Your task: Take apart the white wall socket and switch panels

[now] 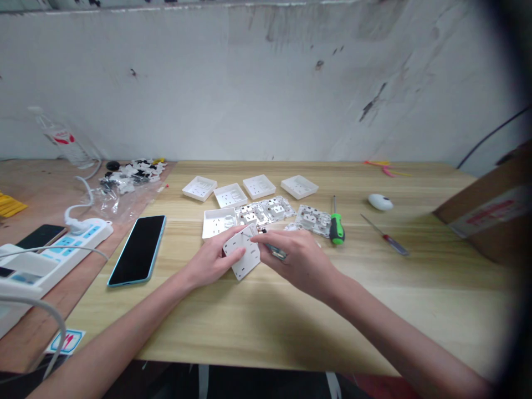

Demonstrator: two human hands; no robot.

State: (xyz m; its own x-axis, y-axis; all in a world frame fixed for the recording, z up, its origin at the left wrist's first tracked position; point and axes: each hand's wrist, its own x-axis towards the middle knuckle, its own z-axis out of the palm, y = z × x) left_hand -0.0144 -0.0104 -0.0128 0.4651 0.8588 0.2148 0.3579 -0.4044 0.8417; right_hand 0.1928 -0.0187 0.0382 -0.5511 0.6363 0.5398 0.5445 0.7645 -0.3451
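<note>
My left hand (216, 257) grips a white square socket plate (246, 257) by its left edge, thumb across its face. The plate is tilted, and small slots and holes show on it. In my right hand (299, 255) is a slim screwdriver (277, 252) with a see-through handle; its thin shaft reaches to the plate's upper part, and my fingers partly hide it. Just behind my hands lie socket backs with metal parts (266, 210) and one more such back (313, 220). A white socket cover (218, 221) stands next to my left fingers.
Several white covers, one a shallow shell (299, 187), lie farther back. Rightward are a green-black screwdriver (337, 228), another screwdriver (388, 238), a white rounded object (380, 202) and a cardboard box (490, 205). Leftward are a phone (137, 250), power strip (70, 244) and bottle (66, 141).
</note>
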